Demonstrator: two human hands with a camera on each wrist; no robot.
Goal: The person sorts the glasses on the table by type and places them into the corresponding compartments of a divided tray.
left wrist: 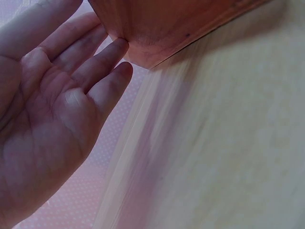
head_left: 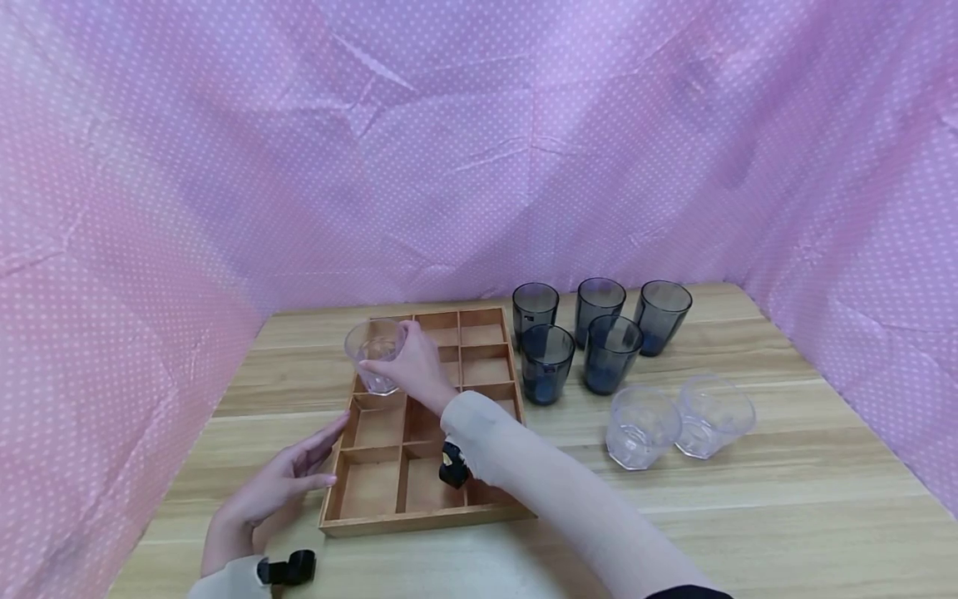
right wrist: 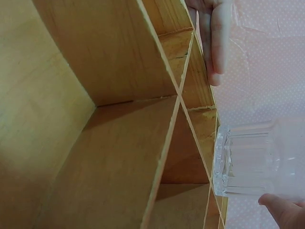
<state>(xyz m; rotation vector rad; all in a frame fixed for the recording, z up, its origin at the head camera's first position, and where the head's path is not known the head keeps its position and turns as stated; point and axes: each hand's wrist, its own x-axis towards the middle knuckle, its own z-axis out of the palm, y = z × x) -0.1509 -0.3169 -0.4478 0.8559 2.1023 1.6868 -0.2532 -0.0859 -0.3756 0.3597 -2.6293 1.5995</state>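
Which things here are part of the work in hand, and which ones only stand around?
In the work:
- right hand, gripping a clear glass
- left hand, fingers against the wooden tray

Standing around:
- five dark glasses
- two other clear glasses
- table

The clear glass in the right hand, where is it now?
In the head view the clear glass is gripped by the right hand above the far-left corner of the wooden tray.
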